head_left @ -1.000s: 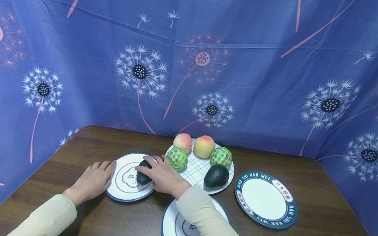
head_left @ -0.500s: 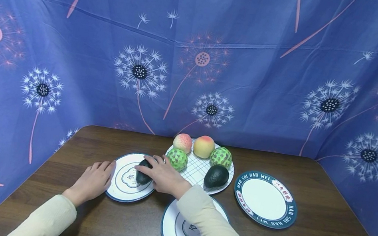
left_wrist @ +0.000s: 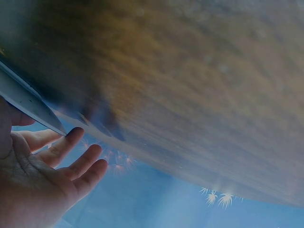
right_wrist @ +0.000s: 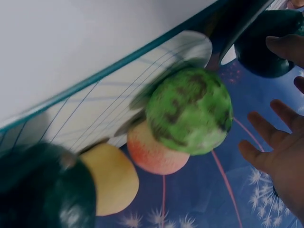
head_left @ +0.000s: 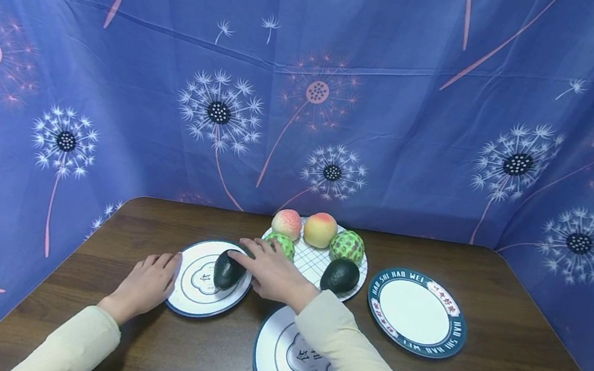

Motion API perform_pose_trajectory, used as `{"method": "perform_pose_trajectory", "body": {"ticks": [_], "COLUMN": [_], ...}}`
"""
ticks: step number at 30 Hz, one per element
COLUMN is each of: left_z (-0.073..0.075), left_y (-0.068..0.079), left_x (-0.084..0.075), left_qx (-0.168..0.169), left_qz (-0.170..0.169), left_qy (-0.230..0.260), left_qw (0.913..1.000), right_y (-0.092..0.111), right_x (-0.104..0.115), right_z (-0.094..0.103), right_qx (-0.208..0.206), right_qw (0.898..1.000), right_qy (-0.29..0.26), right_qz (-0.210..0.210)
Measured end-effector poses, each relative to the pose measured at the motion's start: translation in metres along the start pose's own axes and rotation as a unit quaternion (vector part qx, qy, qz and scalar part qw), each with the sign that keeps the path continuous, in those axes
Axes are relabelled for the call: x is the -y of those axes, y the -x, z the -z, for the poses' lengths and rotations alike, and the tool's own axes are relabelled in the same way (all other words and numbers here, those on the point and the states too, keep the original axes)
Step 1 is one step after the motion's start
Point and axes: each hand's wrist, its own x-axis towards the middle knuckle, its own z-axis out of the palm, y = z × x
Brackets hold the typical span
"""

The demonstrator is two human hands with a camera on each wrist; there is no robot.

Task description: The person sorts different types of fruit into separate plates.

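The avocado (head_left: 226, 276) on the smooth left plate (head_left: 187, 284) looks glossy, the table (head_left: 176, 352) wood-grained, the backdrop (head_left: 424, 133) creased cloth.

Dandelion-print cloth (head_left: 413, 126) hangs behind; teal-rimmed plate (head_left: 417, 314) rests on wooden table (head_left: 512, 355).

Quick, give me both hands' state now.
Left hand: open, at the rim of a plate.
Right hand: open, holding nothing, beside that plate's avocado.

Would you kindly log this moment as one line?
left hand: at rim of left plate | right hand: close by avocado, contact unclear | avocado: on left plate | gridded plate: peaches, green mottled fruits, second avocado
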Motion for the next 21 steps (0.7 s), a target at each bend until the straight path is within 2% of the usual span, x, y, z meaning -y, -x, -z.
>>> {"method": "perform_pose_trajectory", "body": {"ticks": [6,11,21], "left_z": [0.000,-0.002,-0.004], "left_y": [0.000,-0.001,-0.001], "left_x": [0.000,0.002,0.002], "left_qx": [0.001,0.004,-0.009], "left_qz": [0.001,0.001,-0.003], "left_qy": [-0.001,0.001,-0.005], "left_qw": [1.0000,1.0000,0.9999], "right_y": [0.013,0.025,0.055], "right_x": [-0.013,-0.025,-0.045], "right_z": [0.004,0.006,0.008], "right_qx": [-0.005,-0.020,-0.032], "right_qw": [0.999,0.999,0.999], "right_qy": [0.036,0.041,-0.002], "right_qz": [-0.014,-0.017,-0.040]}}
